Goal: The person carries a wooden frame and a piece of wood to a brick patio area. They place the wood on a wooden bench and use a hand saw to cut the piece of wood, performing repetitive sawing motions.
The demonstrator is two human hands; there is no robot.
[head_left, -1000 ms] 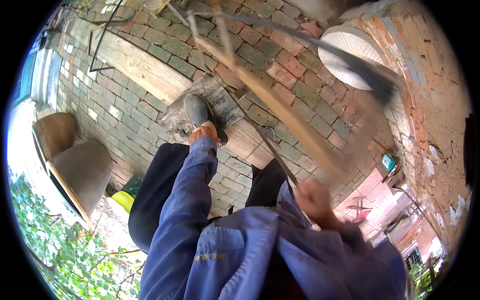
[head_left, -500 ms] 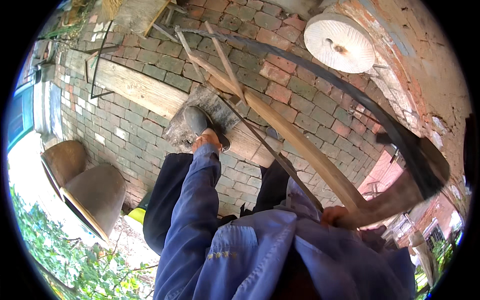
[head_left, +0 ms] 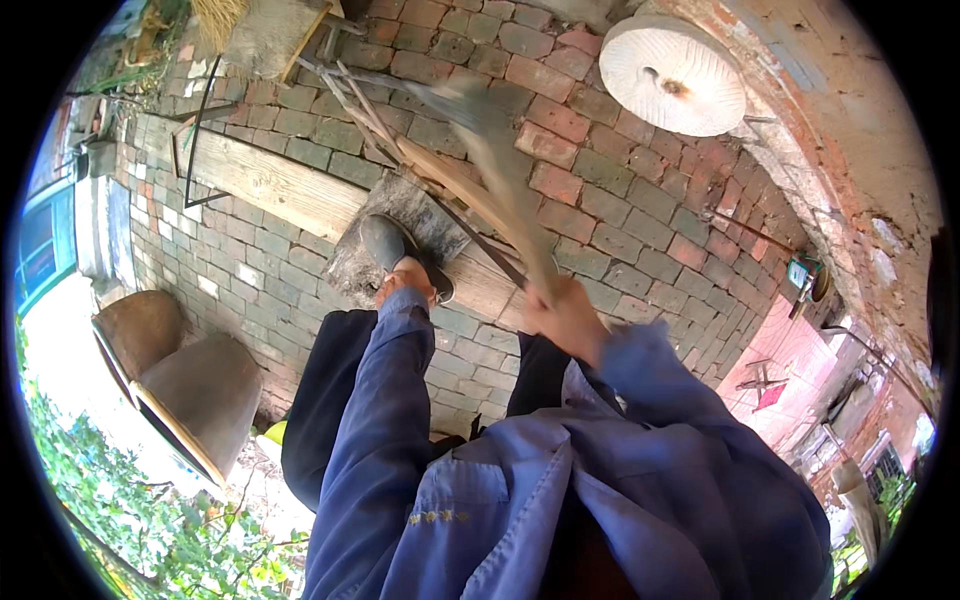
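Observation:
My right hand (head_left: 565, 320) is wrapped around the near end of a wooden frame saw (head_left: 450, 175). The saw slants away to the far left, its narrow blade crossing beside a weathered wood block (head_left: 350, 262). Motion smears the frame's right side. The block lies across a long pale plank (head_left: 275, 185). A foot in a dark grey slip-on shoe (head_left: 388, 243) presses on the block. My left hand (head_left: 398, 286) is down at the shoe and bare ankle, its fingers mostly hidden by the sleeve and foot.
A round grooved millstone (head_left: 672, 75) leans by the wall on the right. Two large brown, curved vessels (head_left: 200, 395) lie at the left near green leaves. A thin black metal frame (head_left: 190, 150) crosses the plank's far end. Brick paving (head_left: 600, 200) surrounds the work.
My right hand has moved forward and to the left from beside my body, pushing the saw away from me. My left hand and the foot stay in nearly the same place.

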